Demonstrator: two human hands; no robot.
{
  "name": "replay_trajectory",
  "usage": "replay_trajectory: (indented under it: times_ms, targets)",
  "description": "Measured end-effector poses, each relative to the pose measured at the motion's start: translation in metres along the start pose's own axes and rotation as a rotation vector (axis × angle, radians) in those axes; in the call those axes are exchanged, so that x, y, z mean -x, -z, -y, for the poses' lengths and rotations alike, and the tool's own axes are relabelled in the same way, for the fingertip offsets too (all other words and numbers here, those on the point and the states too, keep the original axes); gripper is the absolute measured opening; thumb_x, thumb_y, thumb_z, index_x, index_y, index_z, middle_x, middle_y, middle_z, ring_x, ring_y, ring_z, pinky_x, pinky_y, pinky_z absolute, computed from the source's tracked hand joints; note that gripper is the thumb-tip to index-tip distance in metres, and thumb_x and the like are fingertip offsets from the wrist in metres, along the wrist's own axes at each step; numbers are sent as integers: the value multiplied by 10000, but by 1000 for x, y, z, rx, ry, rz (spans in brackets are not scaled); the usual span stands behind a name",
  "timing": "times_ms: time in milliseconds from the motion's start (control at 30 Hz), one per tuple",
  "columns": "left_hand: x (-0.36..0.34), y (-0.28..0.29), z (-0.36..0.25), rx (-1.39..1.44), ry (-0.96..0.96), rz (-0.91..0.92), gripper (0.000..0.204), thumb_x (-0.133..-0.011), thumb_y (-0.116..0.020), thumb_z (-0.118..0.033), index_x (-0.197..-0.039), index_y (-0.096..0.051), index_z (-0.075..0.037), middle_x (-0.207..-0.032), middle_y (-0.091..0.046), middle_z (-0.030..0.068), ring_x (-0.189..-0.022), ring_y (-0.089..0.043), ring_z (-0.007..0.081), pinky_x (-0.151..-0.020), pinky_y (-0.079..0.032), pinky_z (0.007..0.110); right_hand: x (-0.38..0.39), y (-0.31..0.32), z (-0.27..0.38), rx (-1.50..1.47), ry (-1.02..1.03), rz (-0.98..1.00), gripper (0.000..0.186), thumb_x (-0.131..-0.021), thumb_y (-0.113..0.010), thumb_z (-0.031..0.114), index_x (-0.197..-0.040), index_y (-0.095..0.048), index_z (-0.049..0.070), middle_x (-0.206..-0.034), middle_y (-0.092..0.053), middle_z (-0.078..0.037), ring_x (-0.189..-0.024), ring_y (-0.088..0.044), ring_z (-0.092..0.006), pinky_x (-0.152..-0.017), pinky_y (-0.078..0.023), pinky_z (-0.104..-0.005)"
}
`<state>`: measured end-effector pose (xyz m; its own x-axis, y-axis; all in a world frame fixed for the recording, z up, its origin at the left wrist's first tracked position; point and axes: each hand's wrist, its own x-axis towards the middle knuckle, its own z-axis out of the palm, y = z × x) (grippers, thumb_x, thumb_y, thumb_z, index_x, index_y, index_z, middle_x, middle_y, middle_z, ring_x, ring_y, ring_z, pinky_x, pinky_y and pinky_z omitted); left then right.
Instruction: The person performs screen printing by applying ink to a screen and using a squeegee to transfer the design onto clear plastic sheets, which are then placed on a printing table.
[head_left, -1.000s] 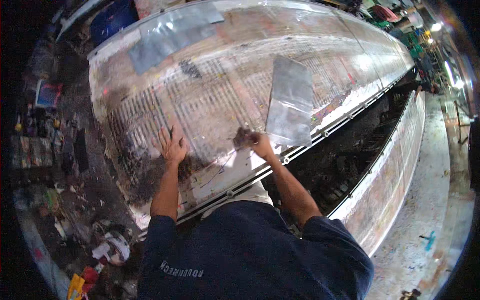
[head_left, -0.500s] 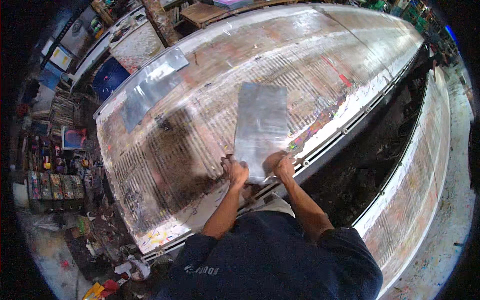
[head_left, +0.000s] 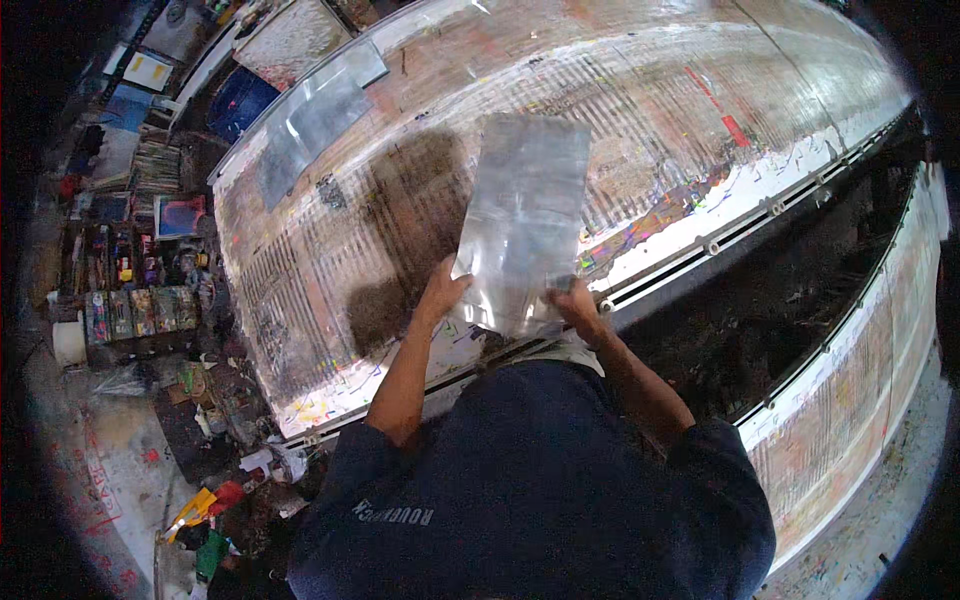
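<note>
Left hand [head_left: 441,293], right hand [head_left: 577,301]: both grips closed on clear plastic sheet [head_left: 525,222].

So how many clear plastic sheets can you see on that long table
2. One clear sheet is held at its near edge by the left hand and right hand. The second sheet lies flat at the table's far left end. Others may be hidden.

The long table [head_left: 700,90] is mostly bare to the right of the shiny sheet [head_left: 525,225], so a hand could slide there. Another clear sheet [head_left: 315,125] lies at the far left corner. The floor on the left looks packed with boxes and jars [head_left: 140,300], maybe paints
</note>
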<state>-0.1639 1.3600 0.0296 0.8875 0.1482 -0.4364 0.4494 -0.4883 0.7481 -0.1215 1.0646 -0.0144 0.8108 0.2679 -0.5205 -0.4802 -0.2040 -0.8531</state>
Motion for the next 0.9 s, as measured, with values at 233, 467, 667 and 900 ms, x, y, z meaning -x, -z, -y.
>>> replay_trajectory:
  times_ms: [233, 467, 667, 900]
  targets:
    - [32, 104, -137, -598, -459, -75, 465, -862, -607, -147, -1292, -559, 23, -1078, -676, 247, -966, -656, 413, -875, -514, 478, -22, 10, 152, 818, 822, -236, 657, -770, -705, 115, -1364, -439, 25, -1236, -553, -267, -1149, -548, -430, -938, -471, -477]
    - [56, 198, -219, -734, -788, -42, 321, -878, -569, -93, -1181, -616, 2, -974, -673, 239, -862, -645, 425, -764, -515, 489, -84, 54, 290, 1379, 1045, -327, 415, -839, -665, 150, -1244, -574, 147, -1183, -617, -177, -1068, -599, -395, -865, -499, -466]
    - [18, 212, -169, -888, -358, -227, 257, -902, -578, -115, -1149, -648, -124, -976, -680, 186, -893, -634, 414, -762, -489, 511, -59, 80, 280, 1200, 1034, -198, 236, -855, -648, 200, -1088, -654, 162, -884, -698, -142, -780, -694, -329, -621, -534, -464]
    - [-69, 167, -129, -852, -399, -503, 273, -845, -617, -101, -1108, -681, -128, -1015, -673, 165, -997, -619, 386, -863, -449, 501, -66, 89, 233, 1464, 618, -125, 205, -851, -622, 161, -1053, -657, 150, -835, -705, -179, -798, -698, -357, -675, -532, -486]
